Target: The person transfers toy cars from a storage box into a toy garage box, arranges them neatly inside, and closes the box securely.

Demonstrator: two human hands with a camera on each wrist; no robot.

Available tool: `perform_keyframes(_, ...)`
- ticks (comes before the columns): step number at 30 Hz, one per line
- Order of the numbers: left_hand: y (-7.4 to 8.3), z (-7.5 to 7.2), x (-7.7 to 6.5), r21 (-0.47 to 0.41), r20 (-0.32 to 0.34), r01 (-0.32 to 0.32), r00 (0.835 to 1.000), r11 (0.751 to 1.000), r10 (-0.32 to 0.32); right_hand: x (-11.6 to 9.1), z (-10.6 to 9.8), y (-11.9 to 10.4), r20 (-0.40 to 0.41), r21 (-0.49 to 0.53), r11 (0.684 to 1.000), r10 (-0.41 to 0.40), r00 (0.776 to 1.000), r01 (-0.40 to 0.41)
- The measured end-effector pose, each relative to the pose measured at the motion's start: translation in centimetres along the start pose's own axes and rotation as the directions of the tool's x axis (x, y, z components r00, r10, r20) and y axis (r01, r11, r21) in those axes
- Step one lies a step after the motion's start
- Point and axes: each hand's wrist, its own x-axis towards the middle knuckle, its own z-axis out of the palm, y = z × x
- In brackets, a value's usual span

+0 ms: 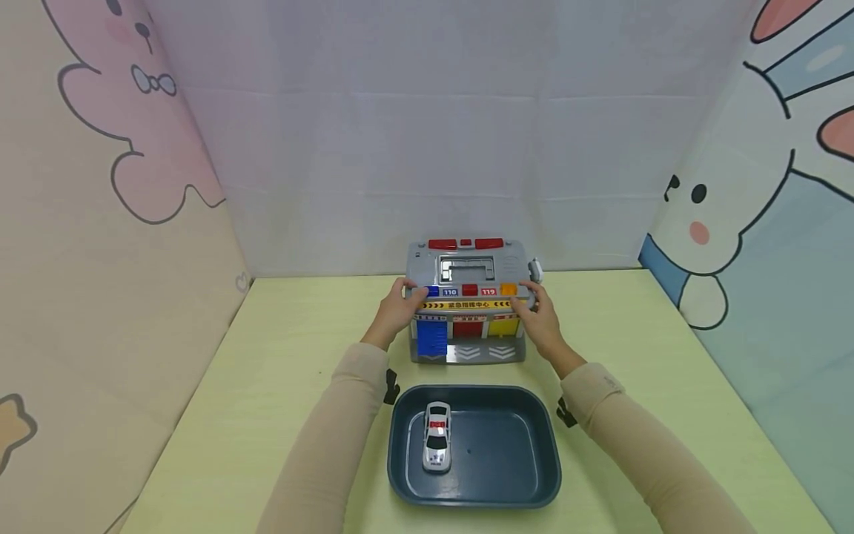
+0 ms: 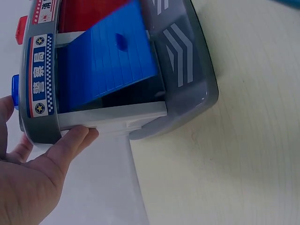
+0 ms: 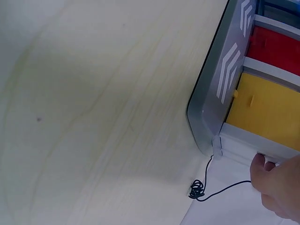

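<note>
A grey toy garage [image 1: 423, 268] stands against the back wall, its roof carrying blue, red and orange buttons. My left hand [image 1: 395, 315] holds its left side, thumb at the blue button [image 2: 15, 90] and fingers along the white side wall. Below that button the blue door [image 2: 101, 61] is swung outward, with a dark gap under it. The red door [image 3: 276, 49] and yellow door [image 3: 267, 108] are down. On the right side my right hand [image 1: 542, 322] grips the garage near the orange button [image 1: 508, 289], fingertips at the white side wall in the right wrist view.
Nearer to me sits a dark blue tray [image 1: 497, 452] with a white toy police car [image 1: 437, 443] in its left part. A thin black cord [image 3: 197, 189] lies coiled beside the garage. Printed cloth walls [image 1: 440, 141] border the table at the back and sides.
</note>
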Motion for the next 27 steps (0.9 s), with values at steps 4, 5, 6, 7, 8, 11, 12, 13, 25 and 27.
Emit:
perform_keyframes(4,0.0,0.1,0.1,0.005,-0.007,0.001,1.0,1.0,-0.001,0.3,0.0,0.3,-0.01,-0.007,1.0,-0.01,1.0,0.01)
perform_keyframes(5,0.0,0.1,0.1,0.005,-0.008,-0.002,1.0,1.0,0.002,0.3,-0.1,0.3,-0.009,-0.014,1.0,-0.011,1.0,0.011)
perform_keyframes(6,0.1,0.2,0.0,0.004,-0.008,-0.002,1.0,1.0,0.002,0.3,-0.2,0.2,-0.007,-0.02,1.0,-0.01,1.0,0.01)
perform_keyframes(7,0.1,0.2,0.0,0.002,-0.008,-0.002,1.0,1.0,0.002,0.4,-0.2,0.2,-0.005,-0.022,1.0,-0.006,1.0,0.006)
perform_keyframes(8,0.1,0.3,0.0,-0.002,-0.009,-0.003,1.0,1.0,0.003,0.4,-0.3,0.1,-0.004,-0.025,1.0,-0.002,1.0,0.002)
perform_keyframes(11,0.0,0.3,-0.1,-0.007,-0.01,-0.013,1.0,1.0,0.013,0.4,-0.5,0.0,0.002,-0.04,0.999,0.011,1.0,-0.011)
perform_keyframes(12,0.0,0.3,-0.1,-0.007,-0.009,-0.02,1.0,1.0,0.02,0.4,-0.5,-0.1,0.003,-0.038,0.999,0.017,1.0,-0.017)
perform_keyframes(13,0.0,0.3,-0.2,-0.009,-0.007,-0.028,1.0,1.0,0.028,0.5,-0.6,-0.1,0.003,-0.035,0.999,0.022,1.0,-0.022)
perform_keyframes(25,-0.6,-0.4,-1.5,-0.068,0.019,-0.045,0.999,0.997,0.047,0.1,-0.7,-0.8,0.021,-0.048,0.998,0.035,0.999,-0.034)
perform_keyframes(27,-0.6,-0.5,-1.7,-0.071,0.023,-0.049,0.998,0.996,0.051,0.0,-0.7,-0.9,0.022,-0.047,0.998,0.041,0.999,-0.04)
